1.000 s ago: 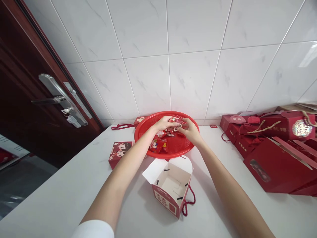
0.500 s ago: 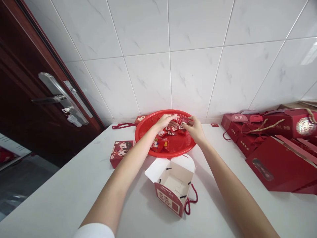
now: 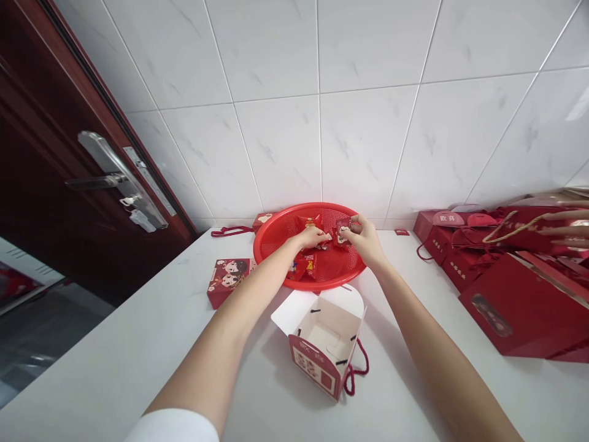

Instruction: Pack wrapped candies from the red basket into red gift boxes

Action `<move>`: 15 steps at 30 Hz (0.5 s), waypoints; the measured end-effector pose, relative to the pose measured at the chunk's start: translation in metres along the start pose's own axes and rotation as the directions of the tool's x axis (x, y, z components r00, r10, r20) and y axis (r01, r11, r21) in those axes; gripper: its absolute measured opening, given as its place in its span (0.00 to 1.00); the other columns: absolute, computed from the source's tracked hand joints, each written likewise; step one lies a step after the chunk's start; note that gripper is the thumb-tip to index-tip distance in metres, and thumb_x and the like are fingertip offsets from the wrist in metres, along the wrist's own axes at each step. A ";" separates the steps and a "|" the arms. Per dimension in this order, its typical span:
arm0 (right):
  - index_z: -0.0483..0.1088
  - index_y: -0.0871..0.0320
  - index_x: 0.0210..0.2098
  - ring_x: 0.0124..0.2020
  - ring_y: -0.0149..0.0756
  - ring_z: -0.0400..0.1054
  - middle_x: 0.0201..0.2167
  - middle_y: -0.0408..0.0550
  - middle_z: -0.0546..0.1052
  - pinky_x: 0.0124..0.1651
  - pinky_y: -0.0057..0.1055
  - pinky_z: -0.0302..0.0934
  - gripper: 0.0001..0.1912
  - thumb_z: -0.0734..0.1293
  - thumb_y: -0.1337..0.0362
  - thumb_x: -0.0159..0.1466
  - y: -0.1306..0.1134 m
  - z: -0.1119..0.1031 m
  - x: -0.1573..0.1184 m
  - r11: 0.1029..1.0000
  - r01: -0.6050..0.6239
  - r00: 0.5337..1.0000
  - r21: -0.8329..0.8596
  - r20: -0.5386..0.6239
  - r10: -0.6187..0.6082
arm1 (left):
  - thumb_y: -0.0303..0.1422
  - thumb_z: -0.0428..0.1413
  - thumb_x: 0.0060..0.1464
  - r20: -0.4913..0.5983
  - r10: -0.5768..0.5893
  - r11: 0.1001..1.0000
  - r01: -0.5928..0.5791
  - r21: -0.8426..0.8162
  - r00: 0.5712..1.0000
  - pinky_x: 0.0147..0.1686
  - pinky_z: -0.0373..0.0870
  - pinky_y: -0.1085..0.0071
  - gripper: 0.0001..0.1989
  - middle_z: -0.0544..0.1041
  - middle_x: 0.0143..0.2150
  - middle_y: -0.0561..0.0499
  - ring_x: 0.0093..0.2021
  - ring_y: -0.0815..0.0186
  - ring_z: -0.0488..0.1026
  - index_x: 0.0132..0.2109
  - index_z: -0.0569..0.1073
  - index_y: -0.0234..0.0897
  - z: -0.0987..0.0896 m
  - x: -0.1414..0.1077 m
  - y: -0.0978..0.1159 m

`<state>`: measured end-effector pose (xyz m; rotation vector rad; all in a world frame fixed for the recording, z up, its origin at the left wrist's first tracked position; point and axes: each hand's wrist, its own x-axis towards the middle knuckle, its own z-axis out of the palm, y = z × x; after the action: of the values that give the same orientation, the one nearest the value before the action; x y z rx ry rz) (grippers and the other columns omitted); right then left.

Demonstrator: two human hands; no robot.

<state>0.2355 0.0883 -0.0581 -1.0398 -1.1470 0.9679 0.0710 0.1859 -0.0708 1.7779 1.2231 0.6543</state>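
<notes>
Both of my hands are over a round red plastic basket [image 3: 340,267] holding several red-wrapped candies [image 3: 309,265]. My left hand [image 3: 313,237] has its fingers pinched on a small red-and-white packet [image 3: 326,237] near the basket's middle. Toward the right rim, my right hand [image 3: 361,235] grips a red candy packet [image 3: 343,229] with a printed figure. In front of the basket stands an open red-and-white gift box [image 3: 317,362], its flaps spread, nothing inside it, and a dark red cord at its right side.
A closed red box [image 3: 225,282] lies left of the basket, another red box [image 3: 261,221] behind it. Red gift boxes [image 3: 519,307] crowd the right side, where another person's hand [image 3: 568,228] reaches in. A tiled wall [image 3: 359,147] rises behind; a door [image 3: 55,159] stands left.
My left hand has lowered and its fingers have closed on a packet. My right hand stays nearly in place with its packet. Another person's hand has appeared at the right edge.
</notes>
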 end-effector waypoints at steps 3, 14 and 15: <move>0.65 0.53 0.33 0.24 0.34 0.68 0.21 0.36 0.74 0.29 0.32 0.64 0.16 0.71 0.62 0.46 -0.003 0.001 -0.002 1.000 -0.006 1.000 0.030 0.000 0.006 | 0.39 0.60 0.62 -0.030 0.035 0.999 -0.035 0.022 0.999 0.27 0.65 0.73 0.17 0.69 0.23 0.58 0.22 0.72 0.64 0.29 0.70 0.34 0.001 -0.001 0.005; 0.71 0.54 0.26 0.31 0.38 0.73 0.28 0.45 0.79 0.36 0.35 0.70 0.15 0.76 0.54 0.46 -0.042 -0.001 -0.011 0.946 -0.044 0.998 0.321 0.047 0.030 | 0.48 0.55 0.60 -0.340 0.398 0.886 -0.453 -0.100 0.852 0.49 0.70 0.68 0.18 0.81 0.40 0.48 0.46 0.59 0.75 0.38 0.78 0.36 -0.020 -0.087 0.053; 0.72 0.54 0.26 0.32 0.37 0.73 0.29 0.45 0.79 0.37 0.34 0.69 0.16 0.78 0.54 0.46 -0.047 0.001 -0.015 0.940 -0.044 0.997 0.340 0.075 0.020 | 0.47 0.56 0.60 -0.401 0.424 0.862 -0.498 -0.097 0.812 0.52 0.69 0.68 0.17 0.81 0.43 0.48 0.50 0.59 0.75 0.38 0.79 0.37 -0.016 -0.099 0.054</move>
<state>0.2352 0.0625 -0.0158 -0.7503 -0.9764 1.1895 0.0462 0.0916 -0.0112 1.8448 0.9043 1.4016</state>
